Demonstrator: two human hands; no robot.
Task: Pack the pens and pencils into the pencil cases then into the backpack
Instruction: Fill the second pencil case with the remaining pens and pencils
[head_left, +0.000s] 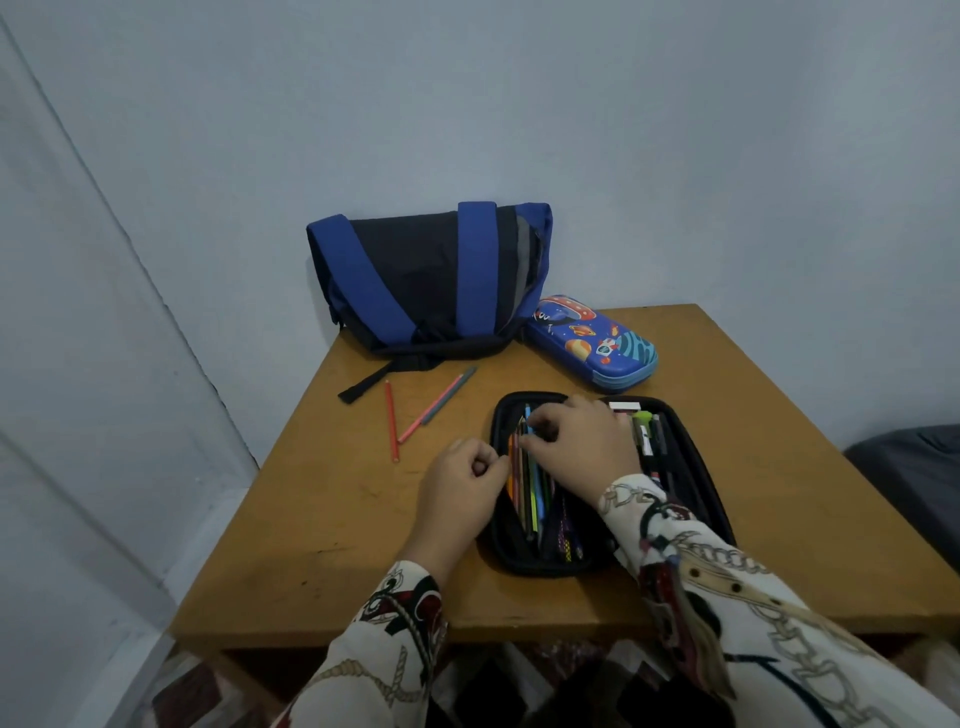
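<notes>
From above, the black case (597, 483) lies open so pencils (530, 483) slot in; the right hand (576, 447) pinches one there, the left hand (462, 478) curls steadying its edge. Three pencils (415, 415) wait near the backpack (426, 275).

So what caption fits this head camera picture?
Both hands tuck coloured pencils into the open black pencil case; three pencils wait by the backpack.

A brown wooden desk (322, 525) carries a blue-and-black backpack (426, 275) at the back, a blue space-print pencil case (592, 340) beside it, an open black pencil case (685, 467), and three loose pencils (415, 410).
</notes>
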